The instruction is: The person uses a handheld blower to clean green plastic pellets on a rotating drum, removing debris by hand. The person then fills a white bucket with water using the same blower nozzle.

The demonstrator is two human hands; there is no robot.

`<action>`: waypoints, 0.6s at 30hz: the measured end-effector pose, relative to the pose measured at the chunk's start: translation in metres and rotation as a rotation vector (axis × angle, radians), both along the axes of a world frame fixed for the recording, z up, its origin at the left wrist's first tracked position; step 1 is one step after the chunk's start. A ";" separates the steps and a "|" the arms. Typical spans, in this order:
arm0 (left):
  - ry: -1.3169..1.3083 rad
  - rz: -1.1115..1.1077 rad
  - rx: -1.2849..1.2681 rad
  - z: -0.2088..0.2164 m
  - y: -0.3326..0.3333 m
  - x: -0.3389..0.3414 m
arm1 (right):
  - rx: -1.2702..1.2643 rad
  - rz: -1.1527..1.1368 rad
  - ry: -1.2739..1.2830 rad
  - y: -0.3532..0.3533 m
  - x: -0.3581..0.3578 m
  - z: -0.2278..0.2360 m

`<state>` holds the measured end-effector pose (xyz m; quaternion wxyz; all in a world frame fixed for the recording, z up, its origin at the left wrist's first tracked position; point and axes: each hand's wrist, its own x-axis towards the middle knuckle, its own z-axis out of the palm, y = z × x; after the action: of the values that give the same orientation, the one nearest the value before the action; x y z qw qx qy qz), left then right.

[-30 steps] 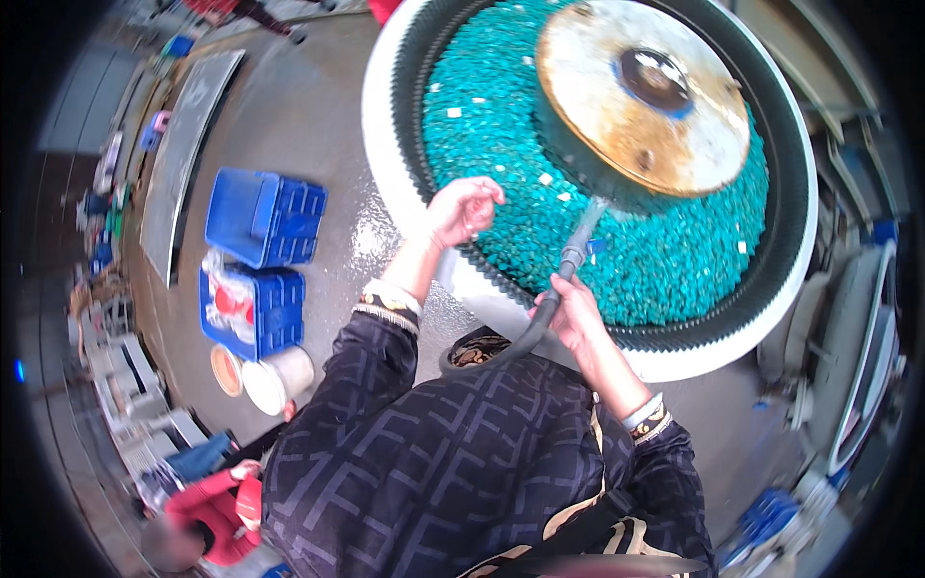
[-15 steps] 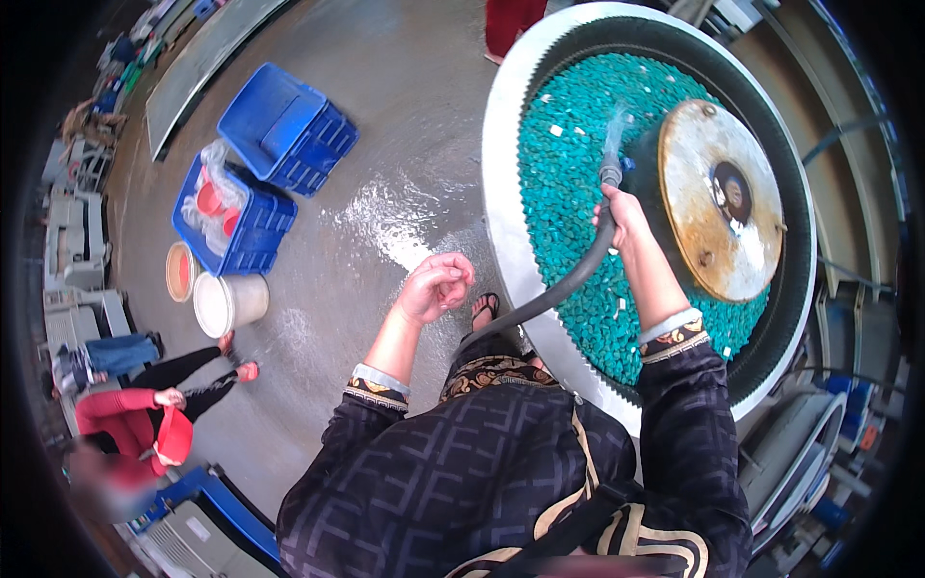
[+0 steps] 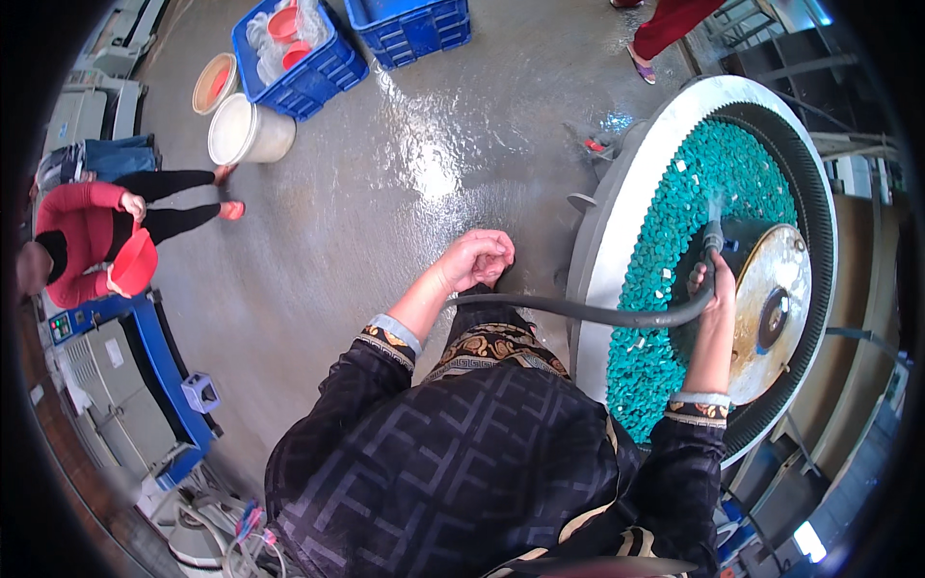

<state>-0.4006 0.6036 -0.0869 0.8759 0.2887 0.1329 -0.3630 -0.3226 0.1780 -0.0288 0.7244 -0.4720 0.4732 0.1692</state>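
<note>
From the head camera, we see our view swung leftward over the last second: the basin [image 3: 631, 183] now sits at our right, and more of the wet floor [image 3: 328, 279] shows. Our left hand, earlier by the basin's rim, is now well apart from it, over the floor. The stream of water [image 3: 715, 206] has moved from the hub's near side to the stones past its far-left edge, so we judge another patch is being rinsed.

Our right hand [image 3: 711, 281] is closed around the grey hose [image 3: 617, 316], just behind its nozzle [image 3: 713, 235]. Our left hand [image 3: 479, 260] has its fingers loosely curled; nothing shows in it, though we cannot tell what the palm hides.

The stones [image 3: 665, 236] lie inside the basin, around the rust-stained hub [image 3: 768, 268]. They are small, closely heaped and bright blue-green, with a few whitish pieces scattered among them.
</note>
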 end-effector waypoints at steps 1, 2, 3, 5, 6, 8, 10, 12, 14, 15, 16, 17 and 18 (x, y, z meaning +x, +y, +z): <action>0.013 0.019 0.014 -0.002 0.002 -0.001 | 0.019 0.039 0.012 0.001 -0.006 0.001; 0.025 0.032 0.030 -0.004 0.004 -0.002 | 0.040 0.072 0.025 0.000 -0.014 0.002; 0.027 0.038 0.028 -0.007 0.007 -0.003 | 0.078 0.101 0.076 -0.001 -0.021 0.000; 0.049 0.064 0.048 -0.015 0.008 -0.005 | 0.129 0.111 0.104 0.001 -0.033 0.000; 0.058 0.075 0.058 -0.018 0.009 -0.007 | 0.141 0.092 0.080 0.006 -0.039 0.002; 0.026 0.051 0.071 -0.019 0.011 -0.010 | 0.140 0.105 0.091 0.006 -0.052 0.002; -0.005 0.020 0.075 -0.018 0.010 -0.016 | 0.153 0.113 0.093 0.000 -0.069 0.002; -0.007 0.029 0.033 -0.020 0.007 -0.025 | 0.183 0.118 0.078 -0.005 -0.089 0.003; -0.020 0.041 0.020 -0.022 0.000 -0.040 | 0.221 0.088 0.070 -0.009 -0.114 0.003; -0.033 0.049 0.027 -0.022 -0.004 -0.049 | 0.224 0.071 0.072 -0.014 -0.128 0.001; -0.046 0.055 0.034 -0.022 -0.008 -0.059 | 0.227 0.052 0.075 -0.018 -0.144 0.001; -0.054 0.074 0.033 -0.021 -0.015 -0.068 | 0.200 0.040 0.082 -0.023 -0.161 0.003; -0.062 0.091 0.031 -0.019 -0.023 -0.079 | 0.206 0.005 0.068 -0.028 -0.180 0.003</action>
<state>-0.4798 0.5810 -0.1060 0.8907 0.3068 0.1245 -0.3115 -0.5023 0.1500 -0.0258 0.7523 -0.3901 0.4762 0.2348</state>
